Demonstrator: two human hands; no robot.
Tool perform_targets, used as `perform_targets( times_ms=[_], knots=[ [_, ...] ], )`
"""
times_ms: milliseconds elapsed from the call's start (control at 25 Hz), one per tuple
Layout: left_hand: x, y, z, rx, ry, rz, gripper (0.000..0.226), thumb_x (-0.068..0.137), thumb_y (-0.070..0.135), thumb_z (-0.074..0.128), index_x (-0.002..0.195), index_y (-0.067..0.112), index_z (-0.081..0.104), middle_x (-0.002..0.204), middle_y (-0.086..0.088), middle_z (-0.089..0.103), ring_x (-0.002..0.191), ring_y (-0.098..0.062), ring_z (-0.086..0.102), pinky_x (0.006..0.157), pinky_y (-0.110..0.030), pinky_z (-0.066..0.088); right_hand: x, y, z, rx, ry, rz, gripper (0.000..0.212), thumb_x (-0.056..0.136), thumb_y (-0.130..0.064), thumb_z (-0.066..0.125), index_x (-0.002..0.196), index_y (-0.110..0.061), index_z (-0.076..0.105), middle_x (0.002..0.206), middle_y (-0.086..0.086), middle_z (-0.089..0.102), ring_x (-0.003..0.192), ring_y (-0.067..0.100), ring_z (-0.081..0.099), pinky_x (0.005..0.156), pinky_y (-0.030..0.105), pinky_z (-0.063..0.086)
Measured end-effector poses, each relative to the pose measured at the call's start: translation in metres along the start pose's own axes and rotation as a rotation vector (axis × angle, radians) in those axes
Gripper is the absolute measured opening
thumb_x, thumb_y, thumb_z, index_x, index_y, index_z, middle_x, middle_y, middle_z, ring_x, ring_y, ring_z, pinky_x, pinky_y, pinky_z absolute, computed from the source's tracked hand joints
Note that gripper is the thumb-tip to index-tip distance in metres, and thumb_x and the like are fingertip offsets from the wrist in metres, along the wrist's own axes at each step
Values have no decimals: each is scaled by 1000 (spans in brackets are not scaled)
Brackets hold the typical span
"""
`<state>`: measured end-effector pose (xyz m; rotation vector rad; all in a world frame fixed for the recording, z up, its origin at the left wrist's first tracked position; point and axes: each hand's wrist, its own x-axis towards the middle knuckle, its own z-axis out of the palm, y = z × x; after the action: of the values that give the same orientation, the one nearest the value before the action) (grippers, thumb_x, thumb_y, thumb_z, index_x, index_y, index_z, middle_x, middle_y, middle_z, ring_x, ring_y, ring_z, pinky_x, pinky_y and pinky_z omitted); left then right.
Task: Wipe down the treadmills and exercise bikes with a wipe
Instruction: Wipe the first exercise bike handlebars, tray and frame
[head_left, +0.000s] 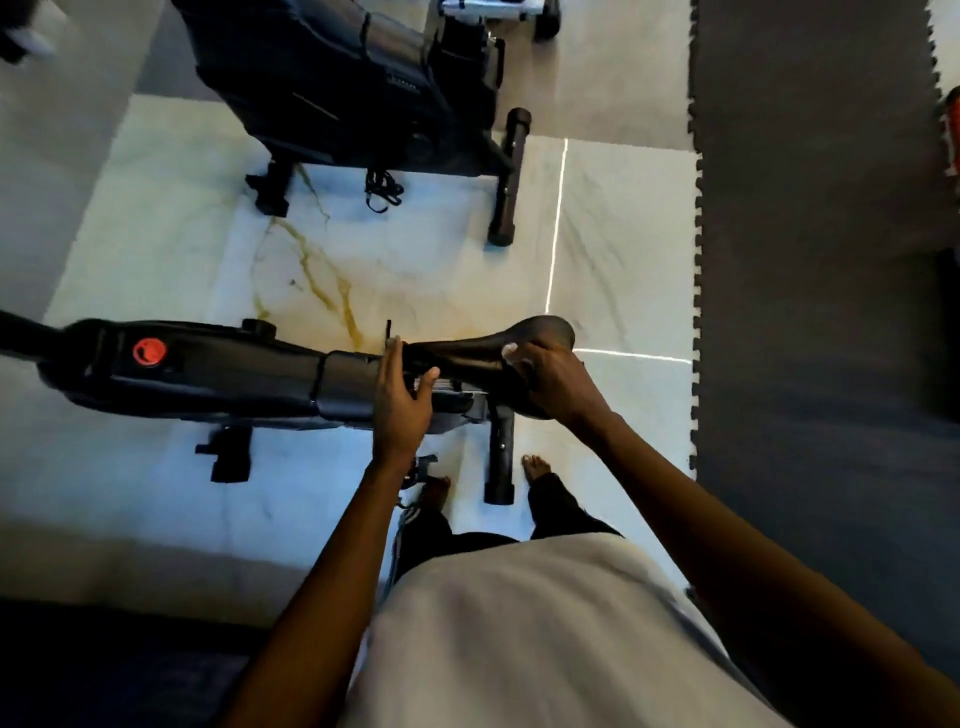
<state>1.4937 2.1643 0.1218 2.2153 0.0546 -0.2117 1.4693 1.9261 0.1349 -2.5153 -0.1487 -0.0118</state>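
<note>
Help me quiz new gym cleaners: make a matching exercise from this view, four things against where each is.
Things: 1 wipe; 2 red knob; 3 foam mat; 4 left hand.
Places: A on the bike frame, far left; B under the right hand, on the saddle; C at the saddle's nose; D along the view's right side.
Pairs: 1-B; 2-A; 3-D; 4-C.

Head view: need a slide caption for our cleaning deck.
Right hand holds a white wipe on the exercise bike saddle; left hand rests at its nose.
</note>
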Motion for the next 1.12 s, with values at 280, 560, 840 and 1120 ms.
perform_targets(
  times_ms=[280,560,840,1120],
  knots=[
    [-37,43,44,-103,204,-246,86,96,32,67,161,14,13,168,-4,11,154,-25,14,117,-39,25,-37,32,-25,-29,-137,-267,24,88,-5,72,111,-3,71,110,18,67,95,36,64,73,37,58],
    [-49,63,73,-139,204,-267,94,97,30,65,161,18,-2,169,-2,-6,151,-35,19,111,-54,35,-16,44,-50,53,-96,-70,17,91,-5,66,105,-10,75,108,11,71,94,31,67,78,33,53],
    [-78,72,117,-359,168,-311,79,102,26,56,161,21,5,140,-18,57,122,-34,59,94,-38,50,-1,39,-53,-31,-248,-190,20,95,-11,61,109,-11,74,115,7,71,101,26,68,84,20,48],
    [-104,80,140,-347,161,-319,63,104,25,51,157,35,18,142,-11,58,125,-33,58,101,-44,49,28,23,-40,-38,-276,-325,27,91,-4,60,113,-12,73,111,8,71,104,29,64,92,28,44]
  ],
)
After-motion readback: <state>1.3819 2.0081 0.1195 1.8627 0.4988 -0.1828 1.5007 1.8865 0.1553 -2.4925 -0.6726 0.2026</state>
